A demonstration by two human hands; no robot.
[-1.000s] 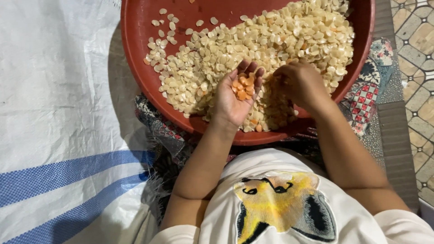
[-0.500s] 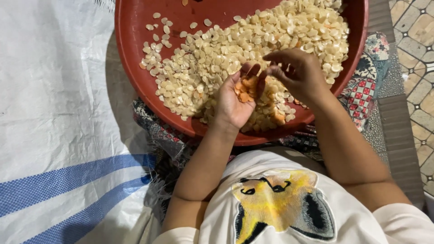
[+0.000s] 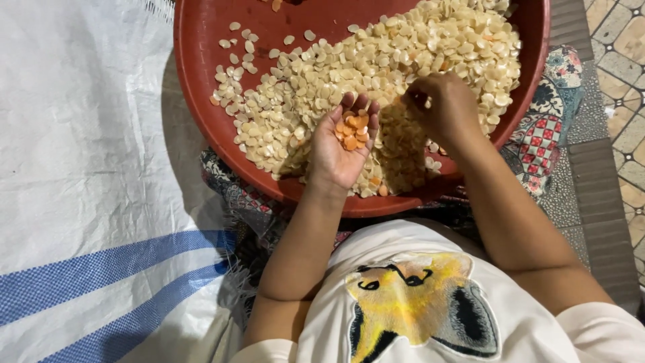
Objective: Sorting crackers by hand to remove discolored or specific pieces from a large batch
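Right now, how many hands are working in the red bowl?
2. The left hand lies palm up over the pale seeds, cupping a few orange pieces. The right hand pinches among the seeds beside it. Both are inside the red bowl.

Seeds (image 3: 403, 60) fill the basin (image 3: 201, 81), which rests on patterned cloth (image 3: 551, 114).

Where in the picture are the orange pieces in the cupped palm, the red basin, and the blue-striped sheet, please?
orange pieces (image 3: 352, 132), head view, middle of the small pile in the palm.
red basin (image 3: 208, 40), head view, bare inner wall at upper left.
blue-striped sheet (image 3: 101, 272), head view, on the upper blue stripe.
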